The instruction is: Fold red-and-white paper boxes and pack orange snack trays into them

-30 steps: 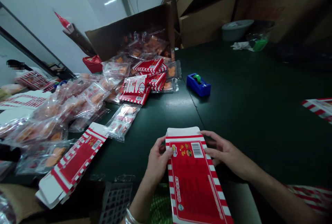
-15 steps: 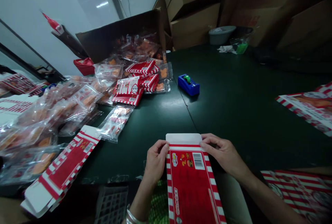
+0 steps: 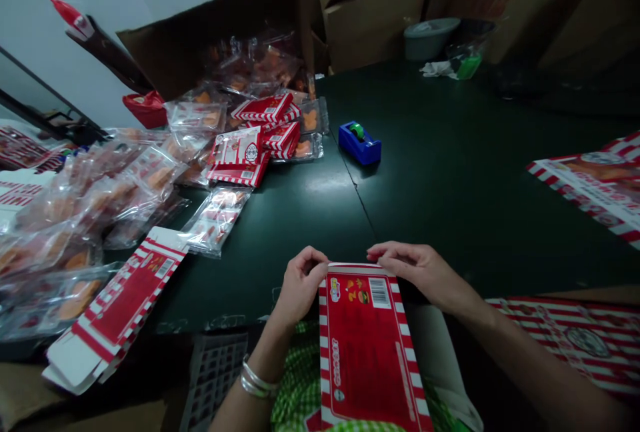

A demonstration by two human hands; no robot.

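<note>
A flat red-and-white striped carton point(image 3: 367, 352) with a barcode and a burger picture lies on my lap, its top end over the dark green table's edge. My left hand point(image 3: 300, 285) grips the carton's top left corner, and my right hand point(image 3: 413, 269) pinches its top edge. The white end flap is folded down out of sight. Another flat carton point(image 3: 120, 312) lies on the table to the left, next to sealed plastic packs of orange pieces point(image 3: 215, 219).
The dark green table point(image 3: 440, 152) holds a blue tape dispenser point(image 3: 359, 143) and stacked red cartons point(image 3: 237, 155). An open cardboard box point(image 3: 200, 32) spills packs at the back. Printed striped sheets point(image 3: 585, 205) lie at the right, and brown cartons point(image 3: 375, 12) stand behind the table.
The white top flap has been folded down and no longer shows. Both hands have drawn together along the carton's top edge, and the view has tilted further down.
</note>
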